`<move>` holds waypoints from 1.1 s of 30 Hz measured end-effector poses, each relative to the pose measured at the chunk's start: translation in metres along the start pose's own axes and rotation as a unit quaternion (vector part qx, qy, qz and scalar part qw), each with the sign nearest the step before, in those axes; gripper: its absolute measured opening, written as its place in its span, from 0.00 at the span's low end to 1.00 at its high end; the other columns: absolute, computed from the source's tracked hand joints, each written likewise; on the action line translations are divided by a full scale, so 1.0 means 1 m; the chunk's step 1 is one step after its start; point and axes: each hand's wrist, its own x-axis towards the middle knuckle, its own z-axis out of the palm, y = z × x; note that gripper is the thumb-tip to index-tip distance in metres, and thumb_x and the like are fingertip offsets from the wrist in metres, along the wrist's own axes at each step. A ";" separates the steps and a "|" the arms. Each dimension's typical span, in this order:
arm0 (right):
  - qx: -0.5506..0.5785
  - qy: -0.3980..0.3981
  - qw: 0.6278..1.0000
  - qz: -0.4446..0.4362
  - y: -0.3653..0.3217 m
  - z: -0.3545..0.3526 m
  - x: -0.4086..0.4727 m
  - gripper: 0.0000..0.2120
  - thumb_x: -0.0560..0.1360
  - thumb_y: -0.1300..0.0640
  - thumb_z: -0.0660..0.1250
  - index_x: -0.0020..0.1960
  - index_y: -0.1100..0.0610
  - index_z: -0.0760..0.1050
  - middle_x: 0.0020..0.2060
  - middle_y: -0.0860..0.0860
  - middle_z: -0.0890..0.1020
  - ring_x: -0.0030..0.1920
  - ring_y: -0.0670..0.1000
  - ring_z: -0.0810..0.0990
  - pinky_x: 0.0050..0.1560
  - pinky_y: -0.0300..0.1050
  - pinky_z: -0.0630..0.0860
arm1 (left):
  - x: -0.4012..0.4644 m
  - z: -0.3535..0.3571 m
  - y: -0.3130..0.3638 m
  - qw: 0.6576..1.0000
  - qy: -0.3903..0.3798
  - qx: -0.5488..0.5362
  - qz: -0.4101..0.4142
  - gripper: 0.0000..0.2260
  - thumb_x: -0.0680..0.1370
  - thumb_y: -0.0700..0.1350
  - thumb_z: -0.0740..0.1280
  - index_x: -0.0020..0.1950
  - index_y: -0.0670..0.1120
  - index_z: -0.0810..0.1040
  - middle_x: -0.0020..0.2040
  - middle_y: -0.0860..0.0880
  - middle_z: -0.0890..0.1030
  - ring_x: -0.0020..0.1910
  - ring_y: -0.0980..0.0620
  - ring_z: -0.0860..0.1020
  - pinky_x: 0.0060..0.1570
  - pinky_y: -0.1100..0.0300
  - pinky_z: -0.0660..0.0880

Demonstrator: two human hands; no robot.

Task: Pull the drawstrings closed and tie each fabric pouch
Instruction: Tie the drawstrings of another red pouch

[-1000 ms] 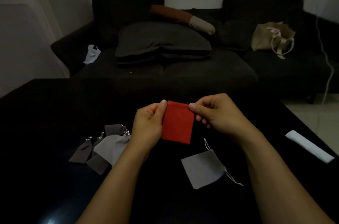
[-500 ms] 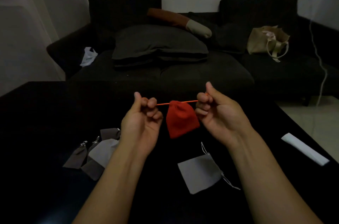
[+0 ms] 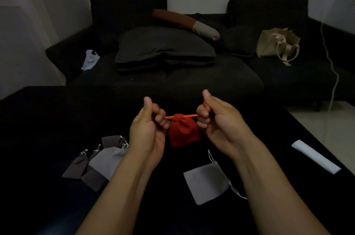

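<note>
Black counter [image 3: 48,119], dark sofa [image 3: 192,73] behind, red pouch [image 3: 182,132] cinched above counter, left hand [image 3: 148,129] and right hand [image 3: 219,121] clamped on its drawstring [image 3: 190,116], grey pouch [image 3: 207,182] lying nearby.

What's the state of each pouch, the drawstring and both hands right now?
red pouch: mouth cinched shut, hanging off the table by its string
orange drawstring: pulled taut to both sides, no knot visible
left hand: grips the left string end
right hand: grips the right string end
light grey pouch: flat on the table, mouth open, strings loose
grey pouches at left: piled, tops gathered
</note>
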 end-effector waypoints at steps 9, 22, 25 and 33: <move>0.047 0.006 0.999 0.012 -0.008 -0.005 0.002 0.19 0.81 0.51 0.60 0.34 0.55 0.63 0.25 0.49 0.67 0.25 0.46 0.62 0.27 0.37 0.61 | -0.009 0.001 -0.004 0.996 -0.006 0.084 0.016 0.15 0.82 0.53 0.58 0.43 0.47 0.80 0.34 0.53 0.82 0.34 0.58 0.77 0.39 0.63 0.70; 0.077 0.006 0.997 -0.012 0.007 0.007 -0.001 0.09 0.77 0.62 0.65 0.55 0.53 0.78 0.40 0.49 0.85 0.38 0.45 0.80 0.37 0.35 0.75 | -0.006 -0.001 -0.009 0.997 0.022 -0.037 -0.057 0.16 0.81 0.40 0.64 0.68 0.43 0.72 0.50 0.49 0.86 0.52 0.53 0.84 0.51 0.57 0.81; 0.113 0.017 0.993 -0.022 0.014 0.014 -0.001 0.14 0.79 0.61 0.64 0.65 0.54 0.74 0.44 0.50 0.86 0.47 0.48 0.85 0.52 0.45 0.81 | -0.005 -0.002 -0.008 0.986 0.041 -0.086 -0.138 0.08 0.81 0.47 0.64 0.53 0.48 0.83 0.46 0.51 0.86 0.46 0.56 0.84 0.48 0.58 0.80; 0.204 0.039 0.977 0.056 0.020 0.012 0.001 0.05 0.79 0.59 0.65 0.50 0.58 0.80 0.33 0.50 0.83 0.34 0.46 0.84 0.37 0.40 0.82 | -0.005 -0.006 -0.004 0.980 0.025 -0.134 -0.146 0.08 0.81 0.47 0.64 0.47 0.48 0.83 0.43 0.53 0.85 0.40 0.60 0.84 0.48 0.61 0.77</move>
